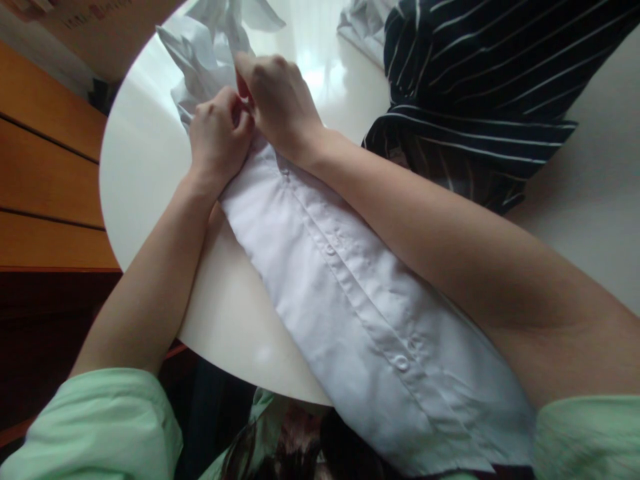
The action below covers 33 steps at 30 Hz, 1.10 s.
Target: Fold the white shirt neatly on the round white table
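Note:
A white button-up shirt [300,247] stretches diagonally over the round white table, its buttoned front facing up and its near end hanging past the edge toward me. Both hands meet at its far part. My left hand [220,133] is closed, with the fingers curled on the cloth. Right beside it, my right hand [280,100] is also closed, pinching the shirt, and its fingertips are partly hidden. Beyond my hands the shirt's far portion [205,53] lies crumpled.
The round white table [140,160] has a curved edge at the left and front. A black garment with white stripes [480,87] lies at the right, with pale grey cloth [365,27] beside it. Orange wooden drawers [47,173] stand at the left, near a cardboard box [100,40].

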{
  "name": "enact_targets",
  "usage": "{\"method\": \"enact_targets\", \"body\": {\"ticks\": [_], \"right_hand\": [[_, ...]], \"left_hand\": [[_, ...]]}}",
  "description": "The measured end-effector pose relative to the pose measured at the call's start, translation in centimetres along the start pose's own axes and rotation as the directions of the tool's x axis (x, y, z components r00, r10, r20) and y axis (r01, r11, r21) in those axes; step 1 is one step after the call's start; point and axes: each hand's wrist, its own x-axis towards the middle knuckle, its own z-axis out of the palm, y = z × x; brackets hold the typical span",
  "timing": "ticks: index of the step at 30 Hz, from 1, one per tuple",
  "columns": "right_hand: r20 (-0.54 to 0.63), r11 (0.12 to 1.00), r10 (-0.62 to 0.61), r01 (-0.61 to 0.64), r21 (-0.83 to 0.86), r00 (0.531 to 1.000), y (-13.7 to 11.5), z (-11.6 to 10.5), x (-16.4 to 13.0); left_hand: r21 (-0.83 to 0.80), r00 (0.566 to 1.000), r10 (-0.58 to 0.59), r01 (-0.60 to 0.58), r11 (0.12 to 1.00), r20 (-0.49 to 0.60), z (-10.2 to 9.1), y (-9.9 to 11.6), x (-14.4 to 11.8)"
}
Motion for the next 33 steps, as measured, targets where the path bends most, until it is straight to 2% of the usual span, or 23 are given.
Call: {"method": "enact_targets", "body": {"ticks": [3, 8, 14, 19, 26, 33], "right_hand": [[0.021, 1.000, -0.011, 0.011, -0.024, 1.000, 0.2, 0.5, 0.2], [-0.011, 1.000, -0.020, 0.020, 0.017, 1.000, 0.9, 1.2, 0.5], [0.010, 0.998, 0.001, -0.001, 0.070, 1.000, 1.3, 1.4, 0.7], [0.018, 0.996, 0.064, -0.065, 0.056, 0.998, 1.3, 1.4, 0.7], [-0.094, 0.996, 0.086, -0.083, 0.041, 0.992, 1.5, 1.8, 0.5], [-0.107, 0.997, 0.063, -0.057, 0.056, 0.992, 1.6, 1.7, 0.6]], "left_hand": [[0.016, 1.000, -0.004, 0.004, 1.000, -0.013, 0.0, 0.0, 0.0], [0.056, 0.999, -0.002, 0.004, 0.998, -0.032, 0.1, -0.1, -0.1], [0.131, 0.999, 0.000, 0.004, 0.991, -0.032, 0.2, 0.1, 0.0], [0.092, 0.999, -0.007, 0.012, 0.996, -0.050, 0.2, 0.1, 0.1], [0.096, 0.998, -0.031, 0.036, 0.995, -0.053, 0.2, 0.2, 0.1], [0.073, 0.998, -0.043, 0.046, 0.996, -0.046, 0.2, 0.2, 0.1]]}}
